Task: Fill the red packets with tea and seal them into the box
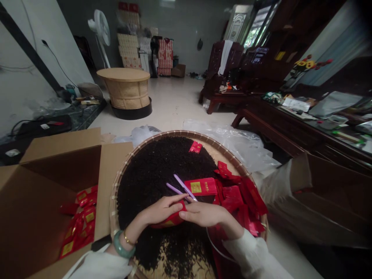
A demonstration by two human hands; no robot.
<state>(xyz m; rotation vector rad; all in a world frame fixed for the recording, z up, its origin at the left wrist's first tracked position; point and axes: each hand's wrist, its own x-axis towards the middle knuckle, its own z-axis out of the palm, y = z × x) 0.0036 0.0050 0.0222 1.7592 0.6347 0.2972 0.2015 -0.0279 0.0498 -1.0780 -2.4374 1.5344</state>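
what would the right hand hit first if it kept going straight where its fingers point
Probably the left hand, directly opposite at the red packet between them; how their fingertips line up in depth is hard to tell.

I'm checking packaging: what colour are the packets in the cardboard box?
The packets are red with gold-yellow patches; head view.

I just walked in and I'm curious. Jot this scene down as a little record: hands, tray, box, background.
Left hand: touching a red packet
Right hand: touching the same packet
By the hands: a two-pronged purple tool; whether held is unclear
Tray: round, woven, holding dark flakes and a pile of red packets at its right
Box: open cardboard, at the left, more red packets inside
Background: white fan, stacked boxes
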